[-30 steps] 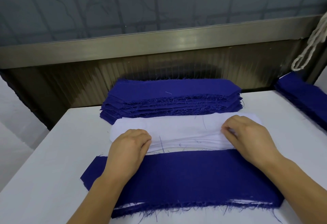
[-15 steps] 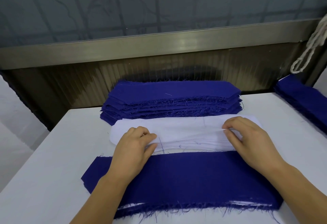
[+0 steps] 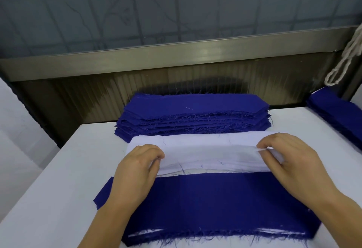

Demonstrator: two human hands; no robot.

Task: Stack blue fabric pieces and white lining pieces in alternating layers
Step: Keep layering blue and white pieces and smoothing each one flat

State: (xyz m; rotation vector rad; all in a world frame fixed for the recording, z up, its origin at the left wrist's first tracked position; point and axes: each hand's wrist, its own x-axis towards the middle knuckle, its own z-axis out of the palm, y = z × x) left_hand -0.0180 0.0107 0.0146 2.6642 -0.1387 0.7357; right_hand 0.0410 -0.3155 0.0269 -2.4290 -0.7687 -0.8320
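Observation:
A pile of white lining pieces (image 3: 211, 154) lies across the middle of the table. My left hand (image 3: 137, 171) pinches the near edge of its top piece at the left end. My right hand (image 3: 288, 161) pinches the same piece at the right end, and its edge is lifted slightly off the pile. In front of it lies the alternating stack (image 3: 207, 204), topped with a blue piece, with white lining peeking out at its frayed near edge. Behind the lining stands a tall pile of blue fabric pieces (image 3: 194, 116).
The white table (image 3: 64, 189) ends at the left and at a dark ribbed wall behind. Another stack of blue pieces (image 3: 337, 114) lies at the far right edge. A looped cream cord (image 3: 344, 59) hangs at the upper right.
Both hands went from resting on the lining pile to pinching its top piece. The near edge of that piece has come up a little.

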